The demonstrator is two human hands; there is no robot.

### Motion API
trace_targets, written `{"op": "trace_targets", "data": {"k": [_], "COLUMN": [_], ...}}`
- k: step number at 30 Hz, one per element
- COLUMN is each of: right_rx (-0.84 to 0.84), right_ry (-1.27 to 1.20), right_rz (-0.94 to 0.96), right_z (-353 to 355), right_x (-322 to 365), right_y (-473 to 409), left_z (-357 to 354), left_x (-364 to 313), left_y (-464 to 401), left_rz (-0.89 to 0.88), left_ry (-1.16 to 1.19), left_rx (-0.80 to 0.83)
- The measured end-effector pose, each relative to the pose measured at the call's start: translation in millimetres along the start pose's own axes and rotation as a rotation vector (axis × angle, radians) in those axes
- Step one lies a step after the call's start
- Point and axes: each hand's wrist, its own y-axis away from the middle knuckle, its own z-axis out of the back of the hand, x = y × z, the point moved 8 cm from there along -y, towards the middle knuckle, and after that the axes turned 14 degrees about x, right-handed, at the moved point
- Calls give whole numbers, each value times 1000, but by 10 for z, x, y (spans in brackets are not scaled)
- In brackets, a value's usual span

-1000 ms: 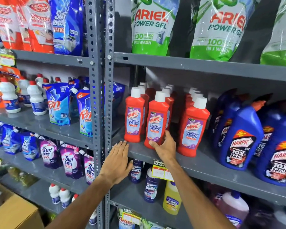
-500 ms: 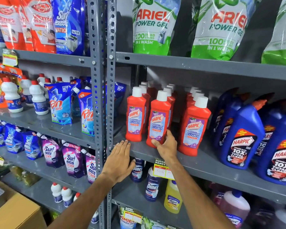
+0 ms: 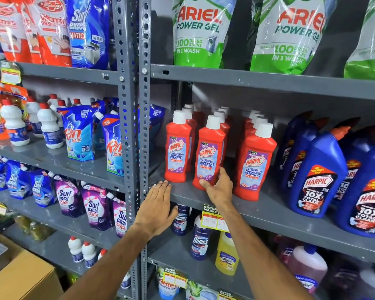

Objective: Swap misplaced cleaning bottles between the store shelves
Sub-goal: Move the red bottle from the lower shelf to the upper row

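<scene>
Red Harpic bathroom cleaner bottles with white caps stand in rows on the grey middle shelf (image 3: 258, 210). My right hand (image 3: 218, 188) grips the base of the middle front red bottle (image 3: 210, 152), thumb on its front, fingers round its right side. The bottle stands upright on the shelf. My left hand (image 3: 157, 207) lies flat, fingers spread, against the shelf's front edge below the left red bottle (image 3: 178, 148). A third front red bottle (image 3: 254, 163) stands to the right. Blue Harpic toilet cleaner bottles (image 3: 318, 176) fill the shelf's right part.
Grey slotted uprights (image 3: 130, 126) split two shelf bays. Rin pouches (image 3: 78, 135) and white bottles (image 3: 14, 124) sit on the left bay. Ariel pouches (image 3: 200, 31) are above, Domex bottles (image 3: 199, 241) and a yellow bottle (image 3: 226, 254) below. A cardboard box (image 3: 20, 278) stands bottom left.
The view has shifted slightly. My right hand stays on the middle red bottle and has closed a little more round its base. My left hand has hardly moved.
</scene>
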Motion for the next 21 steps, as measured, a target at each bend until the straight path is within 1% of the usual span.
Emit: {"op": "trace_targets", "data": {"k": [10,13,16,19,21], "right_rx": [16,-22,-150,-319,-370], "right_ry": [-12,-34,41,194,281], "right_rz": [-24,-10,128,359,506], "right_z": [11,73,158,180,96], "right_x": [47,109,205,285,246], "right_y": [43,121,364,810,1121], "left_z": [-5,9,-44,-228,-504], "left_x": [-4,-13,-42,-100,-134], "left_y": [-14,9,117,302,411], "left_rz": [-6,-11,-9,-21,-40], "left_ry": [6,7,29,50,37], "left_rx": [9,2,-41,-118,-85]}}
